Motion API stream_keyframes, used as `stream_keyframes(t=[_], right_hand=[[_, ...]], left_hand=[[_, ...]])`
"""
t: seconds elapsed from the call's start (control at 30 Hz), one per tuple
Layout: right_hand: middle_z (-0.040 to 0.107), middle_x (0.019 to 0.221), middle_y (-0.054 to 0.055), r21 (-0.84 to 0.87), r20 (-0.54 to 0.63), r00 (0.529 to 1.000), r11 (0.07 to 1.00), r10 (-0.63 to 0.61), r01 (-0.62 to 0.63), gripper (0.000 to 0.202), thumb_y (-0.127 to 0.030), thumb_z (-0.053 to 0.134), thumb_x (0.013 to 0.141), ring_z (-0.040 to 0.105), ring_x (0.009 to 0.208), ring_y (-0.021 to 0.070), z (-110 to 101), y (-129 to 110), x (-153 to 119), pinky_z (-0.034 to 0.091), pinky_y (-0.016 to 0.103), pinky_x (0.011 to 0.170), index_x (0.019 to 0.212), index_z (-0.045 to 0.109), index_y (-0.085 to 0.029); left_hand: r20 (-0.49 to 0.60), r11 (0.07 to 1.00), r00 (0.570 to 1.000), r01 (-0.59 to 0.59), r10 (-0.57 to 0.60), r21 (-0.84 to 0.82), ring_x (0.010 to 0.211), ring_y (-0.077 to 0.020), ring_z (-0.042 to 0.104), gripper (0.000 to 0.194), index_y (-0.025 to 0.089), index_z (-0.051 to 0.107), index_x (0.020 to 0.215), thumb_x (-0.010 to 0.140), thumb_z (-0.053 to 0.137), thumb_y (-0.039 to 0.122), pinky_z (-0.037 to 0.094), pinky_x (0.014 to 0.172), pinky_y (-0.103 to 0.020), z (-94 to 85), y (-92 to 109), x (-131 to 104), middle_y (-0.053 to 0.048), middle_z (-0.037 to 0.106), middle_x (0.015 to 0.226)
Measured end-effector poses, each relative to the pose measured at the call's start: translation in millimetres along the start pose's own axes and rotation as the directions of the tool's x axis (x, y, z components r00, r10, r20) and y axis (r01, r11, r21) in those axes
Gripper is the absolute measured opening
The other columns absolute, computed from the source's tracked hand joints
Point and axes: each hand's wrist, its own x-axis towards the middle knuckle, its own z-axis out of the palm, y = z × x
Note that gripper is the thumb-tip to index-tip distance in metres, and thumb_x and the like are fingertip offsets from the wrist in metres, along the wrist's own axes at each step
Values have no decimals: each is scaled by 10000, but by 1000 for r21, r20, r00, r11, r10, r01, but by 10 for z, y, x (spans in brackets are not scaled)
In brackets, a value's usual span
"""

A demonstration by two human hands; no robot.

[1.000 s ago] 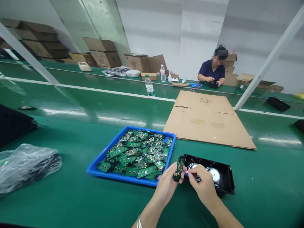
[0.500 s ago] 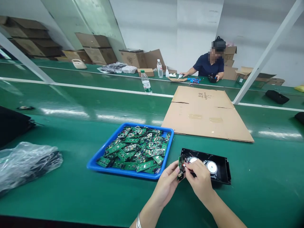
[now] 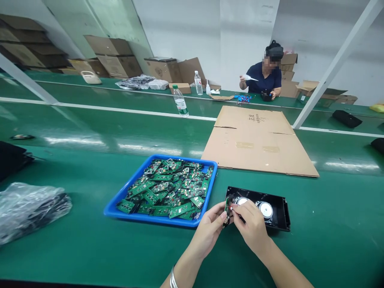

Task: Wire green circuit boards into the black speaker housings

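My left hand [image 3: 211, 230] holds a green circuit board [image 3: 227, 210] on edge, gripped between thumb and fingers. Against the board's inner face, my right hand [image 3: 251, 224] pinches a small red-and-white connector [image 3: 231, 208], mostly covered by the fingertips. Just behind the right hand lies an open black speaker housing [image 3: 280, 214] with two round speakers [image 3: 265, 210] in it; the hand hides part of one. To the left of my hands, a blue tray [image 3: 126, 219] holds a heap of similar green boards [image 3: 168, 190].
A flat cardboard sheet [image 3: 255, 156] lies beyond the housing. Clear plastic wrapping [image 3: 30, 208] is at the left on the green table [image 3: 90, 248]. A water bottle [image 3: 180, 102] stands farther back. Across the bench, a person [image 3: 262, 76] holds a white squeeze bottle [image 3: 249, 77].
My hands stay at the board, with the right fingers still pinched against it. The co-worker has raised the white bottle from the bench. The whole view has shifted slightly.
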Motion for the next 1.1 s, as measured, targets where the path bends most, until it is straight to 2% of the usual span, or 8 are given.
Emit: stream_keyframes(t=[0.33, 0.43, 0.57, 0.67, 0.73, 0.9, 1.0, 1.1], right_hand=[[626, 731, 53, 45, 115, 993, 999, -9, 3, 194, -104, 425, 881, 513, 648, 154, -44, 73, 4, 451, 288, 577, 807, 590, -173], [642, 746, 43, 56, 211, 977, 998, -13, 1, 187, -130, 427, 890, 509, 670, 163, -147, 98, 56, 458, 315, 616, 825, 596, -177], [650, 880, 48, 87, 286, 946, 980, 149, -181, 192, -162, 413, 904, 551, 841, 181, -447, 267, 81, 488, 330, 732, 955, 596, -190], [654, 870, 40, -22, 329, 866, 920, 376, -391, 209, -136, 418, 888, 599, 814, 170, -661, 454, -5, 501, 303, 706, 919, 616, -199], [656, 845, 24, -84, 419, 799, 894, 432, -440, 250, -85, 421, 865, 616, 768, 159, -744, 533, -85, 505, 281, 674, 875, 638, -209], [623, 927, 15, -67, 634, 712, 939, 301, -338, 348, -5, 443, 812, 621, 785, 140, -806, 523, -174, 516, 241, 652, 883, 679, -249], [631, 999, 19, -14, 695, 682, 953, 227, -303, 275, -36, 532, 783, 626, 861, 168, -827, 518, -156, 526, 270, 713, 864, 689, -247], [676, 889, 2, 63, 695, 682, 925, 228, -374, 198, -86, 567, 790, 634, 817, 168, -815, 543, -141, 517, 288, 731, 833, 689, -236]], left_hand=[[-12, 995, 1000, -13, 14, 98, 912, -253, 606, 428, 153, 681, 957, 578, 784, 323, 491, 766, -329, -10, -44, 23, -107, 690, 959], [-22, 988, 1000, 3, 0, 153, 917, -242, 604, 396, 167, 662, 963, 605, 767, 302, 486, 789, -337, -4, -19, 9, -100, 684, 978], [-38, 954, 999, 2, 10, 299, 969, -237, 585, 343, 188, 632, 961, 653, 731, 302, 467, 779, -299, -35, 76, -67, -91, 677, 1004], [-13, 962, 999, 54, -52, 267, 940, -227, 599, 350, 212, 585, 954, 654, 734, 312, 472, 750, -296, -76, 94, -152, -71, 693, 953], [5, 968, 994, 106, -110, 229, 874, -212, 614, 375, 213, 567, 949, 637, 749, 311, 474, 721, -287, -73, 58, -199, -66, 704, 905], [4, 962, 990, 134, -139, 237, 678, -148, 583, 402, 190, 577, 990, 647, 737, 325, 450, 599, -238, 93, -59, -206, -86, 700, 941], [-3, 950, 995, 95, -99, 298, 764, -181, 600, 364, 179, 608, 957, 644, 730, 319, 474, 672, -266, 205, -66, -136, -87, 682, 983], [-41, 919, 999, 35, -21, 392, 792, -203, 615, 300, 188, 621, 896, 636, 727, 294, 481, 735, -294, 275, -56, -57, -51, 684, 908]])
